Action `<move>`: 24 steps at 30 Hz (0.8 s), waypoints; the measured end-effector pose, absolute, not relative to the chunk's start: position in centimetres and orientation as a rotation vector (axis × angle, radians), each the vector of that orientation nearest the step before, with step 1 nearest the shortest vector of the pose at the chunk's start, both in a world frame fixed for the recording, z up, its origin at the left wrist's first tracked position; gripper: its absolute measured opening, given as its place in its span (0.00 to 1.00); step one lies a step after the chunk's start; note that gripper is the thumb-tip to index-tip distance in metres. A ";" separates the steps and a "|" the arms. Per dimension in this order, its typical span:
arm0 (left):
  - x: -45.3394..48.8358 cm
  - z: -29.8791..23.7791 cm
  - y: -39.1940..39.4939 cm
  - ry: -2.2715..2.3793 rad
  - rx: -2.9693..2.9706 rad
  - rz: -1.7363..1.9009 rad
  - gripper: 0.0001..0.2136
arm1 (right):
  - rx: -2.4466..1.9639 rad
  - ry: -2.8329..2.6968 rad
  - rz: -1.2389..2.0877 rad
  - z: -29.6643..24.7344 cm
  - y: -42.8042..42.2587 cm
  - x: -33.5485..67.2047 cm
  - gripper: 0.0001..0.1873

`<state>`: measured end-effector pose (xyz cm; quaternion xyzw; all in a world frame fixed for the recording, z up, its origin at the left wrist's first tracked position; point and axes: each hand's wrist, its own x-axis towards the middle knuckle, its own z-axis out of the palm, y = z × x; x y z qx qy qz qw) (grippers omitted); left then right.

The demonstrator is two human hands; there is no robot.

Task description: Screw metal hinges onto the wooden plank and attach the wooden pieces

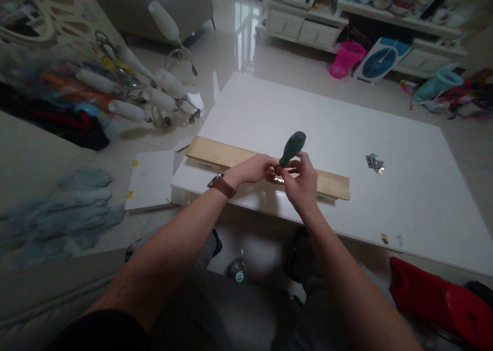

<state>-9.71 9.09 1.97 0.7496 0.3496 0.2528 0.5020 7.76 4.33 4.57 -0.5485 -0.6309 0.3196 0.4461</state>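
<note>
A screwdriver [293, 148] with a green handle leans tilted, its shaft end down among my fingers. My right hand [304, 184] is closed around its lower part. My left hand [256, 168] has its fingers pinched together beside the shaft; what they hold is hidden. Just below the fingertips, a small shiny metal bracket [276, 181] shows at the near edge of a long wooden plank [223, 153]. The plank lies across a large white board [319, 114]. Farther right on the board is a small pile of metal brackets [375, 163].
Two small pieces, one of them a brass-coloured fitting [384, 238], lie near the board's front edge. A red plastic object [435, 294] stands at lower right. To the left are a lamp [165, 89] with white shades and a smaller white panel [152, 179].
</note>
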 end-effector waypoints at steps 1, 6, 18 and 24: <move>-9.7 2.0 9.1 0.840 1.814 0.610 0.07 | -1.343 -1.567 0.793 4.5 4.3 7.7 0.19; -9.7 2.3 9.0 0.872 1.850 0.596 0.07 | -1.349 -1.588 0.809 4.4 4.5 7.8 0.21; -9.8 2.8 8.9 0.876 1.794 0.594 0.08 | -1.352 -1.571 0.783 4.5 4.3 7.8 0.21; -9.4 3.0 8.7 0.885 1.819 0.630 0.07 | -1.340 -1.605 0.778 4.4 4.5 7.9 0.21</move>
